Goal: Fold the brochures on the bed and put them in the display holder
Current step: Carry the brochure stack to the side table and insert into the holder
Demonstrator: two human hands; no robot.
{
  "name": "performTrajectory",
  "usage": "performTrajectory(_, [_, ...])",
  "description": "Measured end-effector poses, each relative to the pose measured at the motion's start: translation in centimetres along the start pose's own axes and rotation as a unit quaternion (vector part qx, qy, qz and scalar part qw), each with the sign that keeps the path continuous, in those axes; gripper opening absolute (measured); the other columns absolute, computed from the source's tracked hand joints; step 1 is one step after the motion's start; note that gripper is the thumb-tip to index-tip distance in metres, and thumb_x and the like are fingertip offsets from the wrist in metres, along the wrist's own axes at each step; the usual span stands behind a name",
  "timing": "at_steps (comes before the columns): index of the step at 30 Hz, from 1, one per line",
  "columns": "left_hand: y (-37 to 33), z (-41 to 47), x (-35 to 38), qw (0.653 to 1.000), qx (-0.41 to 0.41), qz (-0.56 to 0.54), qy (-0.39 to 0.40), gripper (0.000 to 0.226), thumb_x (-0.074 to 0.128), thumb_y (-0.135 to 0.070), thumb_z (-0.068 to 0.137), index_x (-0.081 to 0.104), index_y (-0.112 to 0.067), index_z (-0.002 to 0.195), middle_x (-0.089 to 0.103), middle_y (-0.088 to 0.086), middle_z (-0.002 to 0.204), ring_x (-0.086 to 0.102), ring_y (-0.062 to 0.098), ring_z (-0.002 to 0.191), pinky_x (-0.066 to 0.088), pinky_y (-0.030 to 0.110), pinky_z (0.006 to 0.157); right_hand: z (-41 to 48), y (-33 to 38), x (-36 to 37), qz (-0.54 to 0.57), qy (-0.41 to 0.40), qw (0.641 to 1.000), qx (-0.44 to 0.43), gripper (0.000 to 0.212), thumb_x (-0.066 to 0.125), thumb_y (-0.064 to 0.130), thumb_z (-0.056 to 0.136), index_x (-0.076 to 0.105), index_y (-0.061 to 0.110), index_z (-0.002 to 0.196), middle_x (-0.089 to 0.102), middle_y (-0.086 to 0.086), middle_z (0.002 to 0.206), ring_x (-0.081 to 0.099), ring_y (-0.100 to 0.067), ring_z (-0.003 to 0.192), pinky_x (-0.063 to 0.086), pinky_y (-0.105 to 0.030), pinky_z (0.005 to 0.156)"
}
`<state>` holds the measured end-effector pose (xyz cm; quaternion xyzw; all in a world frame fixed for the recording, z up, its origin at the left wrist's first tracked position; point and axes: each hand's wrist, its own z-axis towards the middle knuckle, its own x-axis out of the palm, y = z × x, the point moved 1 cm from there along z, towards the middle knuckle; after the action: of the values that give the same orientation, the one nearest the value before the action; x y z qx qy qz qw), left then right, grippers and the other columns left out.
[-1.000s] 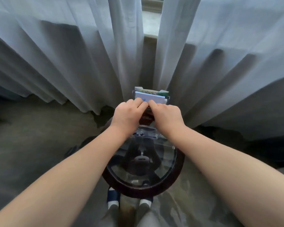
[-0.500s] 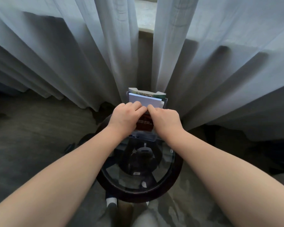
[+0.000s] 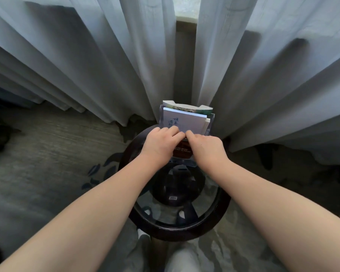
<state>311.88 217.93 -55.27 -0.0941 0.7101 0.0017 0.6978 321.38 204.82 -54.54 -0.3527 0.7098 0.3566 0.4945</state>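
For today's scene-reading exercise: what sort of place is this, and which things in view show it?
Probably a hotel or guest room beside a window: floor-length pale curtains, a small round glass-topped table on patterned carpet, and a clear display holder stocked with brochures.

Forearms bare, stretched forward. My left hand (image 3: 161, 143) and right hand (image 3: 206, 147) sit knuckles-up, fingertips meeting, fingers curled on the white brochure (image 3: 186, 119).
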Motion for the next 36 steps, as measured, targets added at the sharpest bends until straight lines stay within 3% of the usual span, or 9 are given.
performTrajectory(9, [0.7, -0.6, 1.9, 1.000, -0.017, -0.009, -0.001, 0.039, 0.083, -0.003, 0.063, 0.068, -0.015, 0.097, 0.062, 0.003, 0.085, 0.060, 0.027, 0.064, 0.028, 0.031, 0.059, 0.6, 0.8, 2.4, 0.014, 0.006, 1.000, 0.023, 0.039, 0.066, 0.020, 0.092, 0.043, 0.018, 0.123, 0.068, 0.000, 0.109, 0.070, -0.025, 0.092, 0.042, -0.034, 0.059])
performTrajectory(12, [1.0, -0.6, 2.4, 0.999, -0.024, -0.017, -0.012, 0.037, 0.082, -0.006, 0.068, 0.068, -0.015, 0.101, 0.064, 0.003, 0.089, 0.062, 0.027, 0.069, 0.036, 0.034, 0.059, 1.1, 0.9, 2.9, 0.024, -0.008, 0.999, 0.020, 0.043, 0.072, 0.021, 0.088, 0.044, 0.018, 0.121, 0.065, -0.002, 0.109, 0.068, -0.026, 0.093, 0.044, -0.035, 0.061])
performTrajectory(14, [1.2, -0.6, 2.7, 0.999, -0.038, -0.013, -0.018, 0.038, 0.082, -0.009, 0.071, 0.068, -0.016, 0.105, 0.065, 0.003, 0.093, 0.064, 0.027, 0.076, 0.043, 0.038, 0.064, 1.1, 0.8, 3.1, 0.032, -0.042, 0.998, 0.017, 0.051, 0.079, 0.018, 0.080, 0.049, 0.017, 0.122, 0.060, -0.005, 0.109, 0.062, -0.028, 0.095, 0.046, -0.037, 0.066])
performTrajectory(16, [1.2, -0.9, 2.8, 0.998, -0.057, 0.000, -0.034, 0.045, 0.081, -0.011, 0.073, 0.066, -0.017, 0.116, 0.066, 0.004, 0.103, 0.063, 0.028, 0.088, 0.045, 0.039, 0.074, 0.5, 0.7, 3.2, 0.040, -0.090, 0.995, 0.029, 0.066, 0.080, 0.012, 0.072, 0.050, 0.014, 0.132, 0.056, -0.011, 0.117, 0.056, -0.032, 0.105, 0.050, -0.042, 0.083])
performTrajectory(19, [0.8, -2.0, 2.9, 0.995, -0.092, 0.009, -0.038, 0.069, 0.073, -0.013, 0.079, 0.053, -0.016, 0.145, 0.060, 0.007, 0.134, 0.057, 0.030, 0.123, 0.041, 0.041, 0.100, -1.4, 0.6, 3.4, 0.044, -0.098, 0.993, 0.050, 0.086, 0.068, 0.010, 0.077, 0.033, 0.008, 0.155, 0.041, -0.017, 0.151, 0.039, -0.037, 0.140, 0.032, -0.049, 0.119])
performTrajectory(21, [0.4, -2.9, 3.0, 0.995, -0.097, 0.011, -0.019, 0.081, 0.066, -0.014, 0.081, 0.039, -0.015, 0.157, 0.045, 0.009, 0.156, 0.041, 0.031, 0.146, 0.033, 0.044, 0.117, -2.4, 0.7, 4.1, 0.039, -0.072, 0.996, 0.047, 0.092, 0.064, 0.012, 0.081, 0.019, 0.008, 0.161, 0.025, -0.017, 0.164, 0.021, -0.037, 0.153, 0.021, -0.050, 0.125])
performTrajectory(23, [0.2, -3.6, 3.4, 0.996, -0.091, 0.019, 0.004, 0.087, 0.063, -0.016, 0.084, 0.026, -0.017, 0.163, 0.027, 0.009, 0.168, 0.024, 0.030, 0.156, 0.024, 0.047, 0.125, -2.8, 0.7, 4.7, 0.041, -0.052, 0.997, 0.049, 0.096, 0.062, 0.013, 0.084, 0.010, 0.011, 0.164, 0.008, -0.015, 0.170, 0.005, -0.034, 0.158, 0.015, -0.050, 0.127])
performTrajectory(26, [0.2, -3.9, 3.9, 0.996, -0.086, 0.020, 0.027, 0.091, 0.064, -0.018, 0.086, 0.018, -0.018, 0.165, 0.014, 0.008, 0.172, 0.014, 0.028, 0.159, 0.019, 0.048, 0.127, -2.6, 0.9, 5.2, 0.046, -0.044, 0.996, 0.064, 0.097, 0.060, 0.016, 0.087, 0.002, 0.012, 0.164, -0.005, -0.012, 0.172, -0.006, -0.032, 0.158, 0.006, -0.049, 0.128])
performTrajectory(36, [1.1, -3.0, 3.6, 0.996, -0.077, 0.022, 0.028, 0.092, 0.064, -0.017, 0.084, 0.021, -0.020, 0.165, 0.018, 0.007, 0.172, 0.016, 0.028, 0.159, 0.018, 0.046, 0.127, -1.9, 1.1, 4.9, 0.074, -0.045, 0.991, 0.103, 0.094, 0.059, 0.018, 0.089, 0.003, 0.014, 0.164, -0.005, -0.008, 0.172, -0.007, -0.031, 0.158, 0.000, -0.045, 0.126])
